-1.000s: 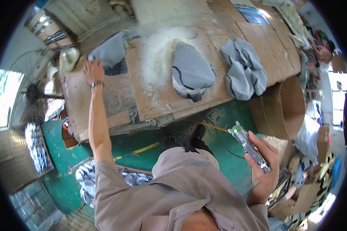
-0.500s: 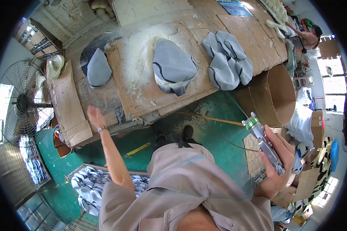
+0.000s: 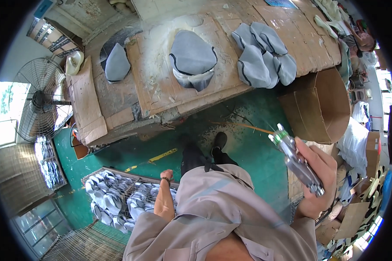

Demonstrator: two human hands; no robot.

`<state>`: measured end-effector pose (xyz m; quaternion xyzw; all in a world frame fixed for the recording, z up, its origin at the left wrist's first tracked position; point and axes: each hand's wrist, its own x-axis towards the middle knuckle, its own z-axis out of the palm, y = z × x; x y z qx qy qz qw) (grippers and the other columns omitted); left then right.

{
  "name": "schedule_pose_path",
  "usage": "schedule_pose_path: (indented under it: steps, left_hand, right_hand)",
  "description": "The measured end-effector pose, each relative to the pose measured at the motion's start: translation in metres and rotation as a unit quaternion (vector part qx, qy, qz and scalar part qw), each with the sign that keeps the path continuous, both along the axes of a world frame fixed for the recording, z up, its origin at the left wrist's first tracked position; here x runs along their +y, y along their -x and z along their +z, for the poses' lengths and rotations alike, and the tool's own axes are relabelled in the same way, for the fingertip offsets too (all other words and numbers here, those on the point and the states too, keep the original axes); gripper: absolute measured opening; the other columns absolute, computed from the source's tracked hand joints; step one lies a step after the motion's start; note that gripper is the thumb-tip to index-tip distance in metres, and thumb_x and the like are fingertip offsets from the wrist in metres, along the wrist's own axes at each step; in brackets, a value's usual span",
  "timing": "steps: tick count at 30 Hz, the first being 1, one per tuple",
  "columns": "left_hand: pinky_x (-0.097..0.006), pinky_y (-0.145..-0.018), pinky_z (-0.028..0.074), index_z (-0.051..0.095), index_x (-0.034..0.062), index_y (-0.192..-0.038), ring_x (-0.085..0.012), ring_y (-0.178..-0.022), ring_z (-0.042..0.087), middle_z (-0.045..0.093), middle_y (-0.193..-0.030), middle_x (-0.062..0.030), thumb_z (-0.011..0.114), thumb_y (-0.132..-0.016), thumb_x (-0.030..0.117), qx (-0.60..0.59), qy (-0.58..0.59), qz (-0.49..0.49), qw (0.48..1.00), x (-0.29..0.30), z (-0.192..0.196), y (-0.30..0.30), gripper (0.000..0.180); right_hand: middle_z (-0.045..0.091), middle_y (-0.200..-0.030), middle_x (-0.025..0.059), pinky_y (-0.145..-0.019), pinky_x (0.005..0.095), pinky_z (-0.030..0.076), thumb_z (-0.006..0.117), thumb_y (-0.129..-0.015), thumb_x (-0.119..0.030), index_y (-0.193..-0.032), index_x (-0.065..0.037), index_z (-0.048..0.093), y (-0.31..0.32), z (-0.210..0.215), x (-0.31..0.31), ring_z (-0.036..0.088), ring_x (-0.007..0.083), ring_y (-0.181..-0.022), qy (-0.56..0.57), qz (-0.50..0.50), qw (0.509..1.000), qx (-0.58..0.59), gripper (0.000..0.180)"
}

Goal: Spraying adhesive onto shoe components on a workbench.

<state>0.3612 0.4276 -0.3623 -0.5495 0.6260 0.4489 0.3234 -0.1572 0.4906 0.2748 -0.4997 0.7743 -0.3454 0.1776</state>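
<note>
Gripping a metal spray gun [image 3: 297,162] in a closed fist, the right hand [image 3: 317,174] is holding it raised at the person's right side, nozzle pointing up and away toward the cardboard box [image 3: 324,106]. The left hand [image 3: 166,175] is hanging low at the left hip, just above a wire rack [image 3: 117,198] of grey pieces; whether its fingers are curled or open cannot be told. Grey shoe uppers [image 3: 262,54] are lying on the workbench [image 3: 170,93] ahead, well apart from both hands. A fan [image 3: 41,100] is standing at the left.
</note>
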Motion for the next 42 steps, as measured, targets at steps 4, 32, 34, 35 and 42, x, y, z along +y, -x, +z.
schedule_pose_path:
  steps: [4,32,34,35,42]
  left_hand:
    - [-0.051,-0.069,0.059,0.073,0.0204,-0.103,-0.0224,-0.083,0.067,0.07,-0.091,-0.0011,0.065,-0.09,0.02,0.029,-0.096,0.612,0.784,0.026,0.009,0.005,0.015]
    - [-0.028,-0.047,0.047,0.074,0.0121,-0.115,-0.0127,-0.056,0.059,0.067,-0.078,-0.0025,0.067,-0.091,0.008,0.196,0.079,0.534,0.819,-0.046,0.005,0.041,0.025]
    - [-0.025,-0.054,0.049,0.073,0.0084,-0.117,-0.0085,-0.065,0.06,0.07,-0.089,0.0001,0.07,-0.092,0.012,0.322,0.132,0.499,0.794,-0.087,0.032,0.092,0.025]
    - [-0.025,-0.066,0.052,0.072,0.0066,-0.118,-0.0092,-0.076,0.063,0.072,-0.098,-0.0001,0.072,-0.093,0.015,0.376,0.171,0.496,0.764,-0.112,0.049,0.125,0.027]
    - [-0.033,-0.094,0.051,0.072,0.0107,-0.124,-0.0179,-0.103,0.066,0.072,-0.107,-0.0062,0.074,-0.093,0.028,0.456,0.477,0.261,0.704,-0.276,0.219,0.337,0.036]
  right_hand:
    - [0.065,-0.087,0.0152,-0.07,0.0293,0.048,0.069,-0.075,0.003,-0.128,0.004,0.066,-0.011,0.006,-0.017,0.063,0.0249,-0.074,0.004,0.014,1.0,0.025,0.054]
    - [0.066,-0.085,0.0184,-0.069,0.0326,0.051,0.064,-0.074,-0.007,-0.13,0.005,0.066,-0.131,-0.017,0.026,0.066,0.0303,-0.072,-0.037,0.043,0.998,0.033,0.057]
    - [0.066,-0.085,0.0174,-0.07,0.0313,0.05,0.066,-0.076,-0.005,-0.13,0.005,0.066,-0.108,-0.024,0.042,0.066,0.0275,-0.072,-0.049,0.034,0.998,0.019,0.055]
    - [0.066,-0.086,0.0169,-0.071,0.0308,0.05,0.068,-0.077,-0.005,-0.13,0.005,0.066,-0.097,-0.029,0.049,0.065,0.0257,-0.074,-0.039,-0.002,0.999,0.009,0.054]
    - [0.066,-0.084,0.0157,-0.064,0.03,0.048,0.071,-0.072,0.009,-0.131,0.0,0.067,-0.004,-0.051,0.091,0.065,0.0264,-0.07,0.02,-0.053,0.998,-0.042,0.06]
